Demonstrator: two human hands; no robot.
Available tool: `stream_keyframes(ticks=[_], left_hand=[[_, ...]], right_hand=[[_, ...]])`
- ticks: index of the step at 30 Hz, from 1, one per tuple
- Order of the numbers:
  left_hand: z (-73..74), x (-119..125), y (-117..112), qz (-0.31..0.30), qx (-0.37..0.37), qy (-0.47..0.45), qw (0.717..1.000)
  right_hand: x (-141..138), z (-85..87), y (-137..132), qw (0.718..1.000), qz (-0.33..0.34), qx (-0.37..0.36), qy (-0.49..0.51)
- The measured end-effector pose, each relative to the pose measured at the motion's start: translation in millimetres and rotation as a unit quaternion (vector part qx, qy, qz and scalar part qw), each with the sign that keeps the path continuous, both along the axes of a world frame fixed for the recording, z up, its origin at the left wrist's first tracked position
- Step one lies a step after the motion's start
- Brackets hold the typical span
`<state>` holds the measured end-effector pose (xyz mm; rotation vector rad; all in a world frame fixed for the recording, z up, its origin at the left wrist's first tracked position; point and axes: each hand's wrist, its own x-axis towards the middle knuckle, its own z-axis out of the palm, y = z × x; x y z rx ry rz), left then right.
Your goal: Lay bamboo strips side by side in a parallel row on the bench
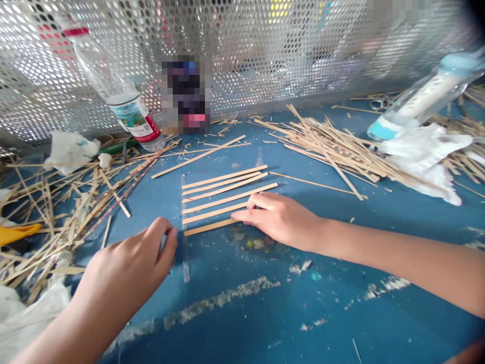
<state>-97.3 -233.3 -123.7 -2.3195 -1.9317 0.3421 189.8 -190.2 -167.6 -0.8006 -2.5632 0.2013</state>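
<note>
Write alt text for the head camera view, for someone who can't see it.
Two bare hands work on a blue table: the right hand presses its fingertips on a row of thin wooden strips laid side by side, while the left hand touches a clear ruler at their left ends. Loose strip piles, a plastic bottle and a perforated metal screen lie behind.

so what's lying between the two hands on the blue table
In the head view, a clear strip runs upright between the left hand and right hand, with the left ends of the wooden sticks against it.
</note>
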Motion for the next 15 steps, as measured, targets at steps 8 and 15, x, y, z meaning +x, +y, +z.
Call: stream_keyframes(ticks=[8,15], left_hand=[[-9.6,4,-26,-0.176,0.101,0.049,0.978],[-6.3,13,-31,-0.273,0.170,0.072,0.944]], right_hand=[[-4,1.5,1,1.000,-0.007,-0.022,0.015],[-3,1.3,0,1.000,-0.004,-0.003,0.026]])
